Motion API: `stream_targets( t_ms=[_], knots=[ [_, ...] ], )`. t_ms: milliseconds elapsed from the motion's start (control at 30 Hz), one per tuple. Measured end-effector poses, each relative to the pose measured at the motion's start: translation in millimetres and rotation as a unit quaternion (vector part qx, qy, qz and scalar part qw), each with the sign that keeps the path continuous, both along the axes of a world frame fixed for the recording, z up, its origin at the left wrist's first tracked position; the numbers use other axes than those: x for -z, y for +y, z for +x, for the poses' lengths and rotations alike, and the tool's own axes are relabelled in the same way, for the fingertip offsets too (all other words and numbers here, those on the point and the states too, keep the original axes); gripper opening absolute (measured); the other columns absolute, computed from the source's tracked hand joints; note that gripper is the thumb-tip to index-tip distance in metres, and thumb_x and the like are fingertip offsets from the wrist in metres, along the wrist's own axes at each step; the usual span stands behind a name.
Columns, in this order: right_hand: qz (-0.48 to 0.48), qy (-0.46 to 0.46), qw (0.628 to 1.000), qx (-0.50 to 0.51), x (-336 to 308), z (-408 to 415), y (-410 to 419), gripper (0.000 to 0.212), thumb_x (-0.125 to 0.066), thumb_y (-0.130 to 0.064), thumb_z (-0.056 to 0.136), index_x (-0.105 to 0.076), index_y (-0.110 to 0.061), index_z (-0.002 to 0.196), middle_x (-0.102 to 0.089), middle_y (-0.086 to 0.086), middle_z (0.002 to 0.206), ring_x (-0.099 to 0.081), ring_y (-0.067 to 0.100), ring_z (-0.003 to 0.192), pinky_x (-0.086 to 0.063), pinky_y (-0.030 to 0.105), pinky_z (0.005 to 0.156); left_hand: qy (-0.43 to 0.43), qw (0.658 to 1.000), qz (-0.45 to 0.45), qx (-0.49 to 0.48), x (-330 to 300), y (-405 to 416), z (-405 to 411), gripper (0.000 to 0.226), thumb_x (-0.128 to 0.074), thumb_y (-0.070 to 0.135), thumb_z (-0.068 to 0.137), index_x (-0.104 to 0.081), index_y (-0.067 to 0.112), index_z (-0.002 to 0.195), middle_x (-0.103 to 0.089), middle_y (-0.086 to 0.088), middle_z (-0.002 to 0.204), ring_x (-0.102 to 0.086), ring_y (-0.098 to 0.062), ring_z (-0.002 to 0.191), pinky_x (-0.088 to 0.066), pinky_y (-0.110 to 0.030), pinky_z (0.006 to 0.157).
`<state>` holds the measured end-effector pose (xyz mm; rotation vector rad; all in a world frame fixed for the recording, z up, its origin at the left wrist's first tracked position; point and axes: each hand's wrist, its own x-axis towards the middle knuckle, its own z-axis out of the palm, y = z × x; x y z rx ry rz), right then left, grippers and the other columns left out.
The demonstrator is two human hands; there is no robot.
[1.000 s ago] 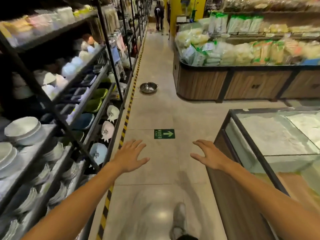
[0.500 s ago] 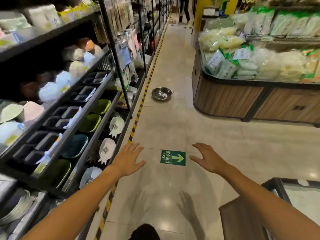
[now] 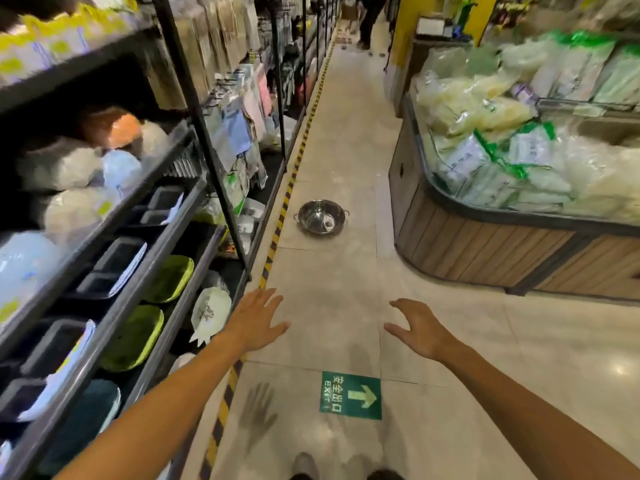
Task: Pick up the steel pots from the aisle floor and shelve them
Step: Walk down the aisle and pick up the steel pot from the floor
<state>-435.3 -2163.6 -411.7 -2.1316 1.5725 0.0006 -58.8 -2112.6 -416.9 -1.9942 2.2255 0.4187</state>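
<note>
- Steel pot (image 3: 322, 216) upright on aisle floor (image 3: 329, 161), just beside the striped floor tape (image 3: 282, 209) along the shelving (image 3: 180, 216).
- Left hand (image 3: 256, 320) and right hand (image 3: 420, 329): grip apart, empty, well short of pot.

Bright overhead light, floor (image 3: 450, 341) glare, perhaps motion-blurred shelves (image 3: 104, 220), edges warped

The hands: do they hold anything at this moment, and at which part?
Nothing is held. The left hand and the right hand are open and empty; the steel pot lies untouched on the floor ahead.
</note>
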Motion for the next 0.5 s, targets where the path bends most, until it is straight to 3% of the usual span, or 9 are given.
stream_targets(
  t_ms=[200, 500],
  knots=[
    [0.02, -0.025, 0.999, 0.023, 11, 20, -156, 0.069, -0.052, -0.056, 0.094, -0.039, -0.019, 0.151, -0.036, 0.006, 0.157, -0.027, 0.023, 0.145, -0.02, 0.031, 0.118, -0.001, 1.0, -0.005, 0.009, 3, -162, 30, 0.074, -0.031, 0.065, 0.095, -0.024, 0.021, 0.154, -0.015, -0.002, 0.164, -0.011, -0.023, 0.15, -0.007, -0.039, 0.121],
    [0.036, -0.043, 0.998, 0.012, 63, 46, -452, 0.068, -0.054, -0.053, 0.094, -0.042, -0.014, 0.149, -0.038, 0.01, 0.156, -0.031, 0.026, 0.145, -0.024, 0.036, 0.119, -0.025, 0.998, 0.05, 0.0, 39, -432, 56, 0.073, -0.03, 0.063, 0.096, -0.024, 0.019, 0.154, -0.013, -0.003, 0.164, -0.011, -0.024, 0.15, -0.009, -0.041, 0.121]
  ],
)
